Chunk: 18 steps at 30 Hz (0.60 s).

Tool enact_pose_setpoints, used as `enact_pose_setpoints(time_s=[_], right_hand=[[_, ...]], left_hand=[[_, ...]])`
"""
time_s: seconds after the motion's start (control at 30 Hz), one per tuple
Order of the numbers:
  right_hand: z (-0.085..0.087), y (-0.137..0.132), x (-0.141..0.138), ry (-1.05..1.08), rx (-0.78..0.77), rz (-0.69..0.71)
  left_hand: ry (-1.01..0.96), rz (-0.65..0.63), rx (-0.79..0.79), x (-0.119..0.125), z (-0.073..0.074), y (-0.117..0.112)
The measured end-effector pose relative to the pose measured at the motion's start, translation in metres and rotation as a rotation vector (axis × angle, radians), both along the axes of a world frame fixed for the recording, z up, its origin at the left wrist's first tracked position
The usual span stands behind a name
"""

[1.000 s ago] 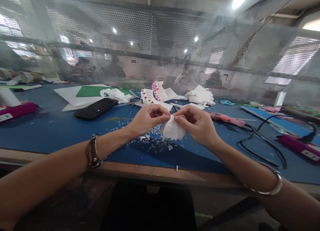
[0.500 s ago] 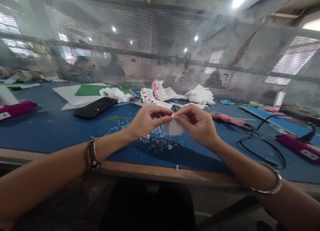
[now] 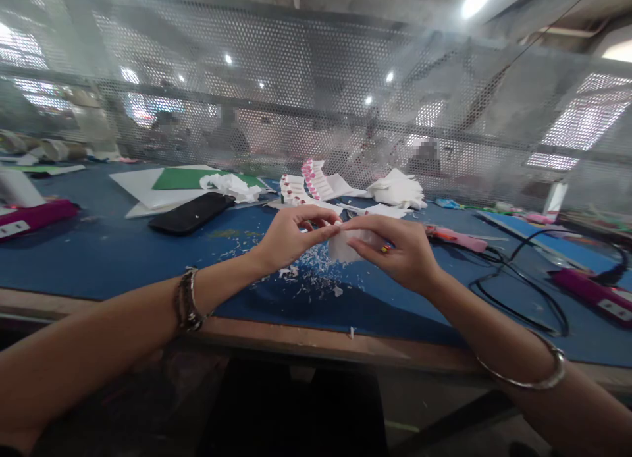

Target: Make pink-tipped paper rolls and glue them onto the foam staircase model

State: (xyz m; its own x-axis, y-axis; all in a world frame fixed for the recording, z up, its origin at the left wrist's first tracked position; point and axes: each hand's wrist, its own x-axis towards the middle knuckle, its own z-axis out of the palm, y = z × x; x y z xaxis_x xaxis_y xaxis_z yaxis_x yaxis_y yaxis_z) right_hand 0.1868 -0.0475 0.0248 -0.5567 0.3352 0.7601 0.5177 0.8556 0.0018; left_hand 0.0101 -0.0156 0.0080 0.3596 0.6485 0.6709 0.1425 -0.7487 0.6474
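Note:
Above the table, between my hands, is a thin white piece of paper (image 3: 338,249), soft and slightly see-through. My left hand (image 3: 291,236) pinches its upper edge between thumb and fingertips. From the other side my right hand (image 3: 402,249) meets it, index finger stretched to the left fingertips and thumb lower against the paper. Part of the paper is hidden behind the right fingers. A small red and yellow spot shows at the right fingers; I cannot make out what it is. White paper scraps (image 3: 316,272) are scattered on the blue tabletop (image 3: 113,266) below.
Behind my hands lie strips with pink and red tips (image 3: 313,180) and a white paper stack (image 3: 397,189). A black phone-like case (image 3: 191,213) and crumpled paper (image 3: 232,186) are left. To the right are a pink-handled tool (image 3: 459,240), black cable (image 3: 518,312) and magenta power strip (image 3: 587,292).
My right thumb has moved down and away from the pinch at the top, and the right fingers have straightened. My left hand keeps its pinch on the paper.

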Motion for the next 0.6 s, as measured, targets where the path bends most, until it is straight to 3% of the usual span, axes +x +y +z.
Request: enact_pose_setpoints(time_s=[0.33, 0.6], right_hand=[[0.0043, -0.0018, 0.0037, -0.074, -0.012, -0.089], [0.0057, -0.0023, 0.0059, -0.125, 0.161, -0.105]], left_hand=[[-0.029, -0.126, -0.131, 0.0009, -0.0021, 0.0035], [-0.034, -0.172, -0.236, 0.0009, 0.0002, 0.0031]])
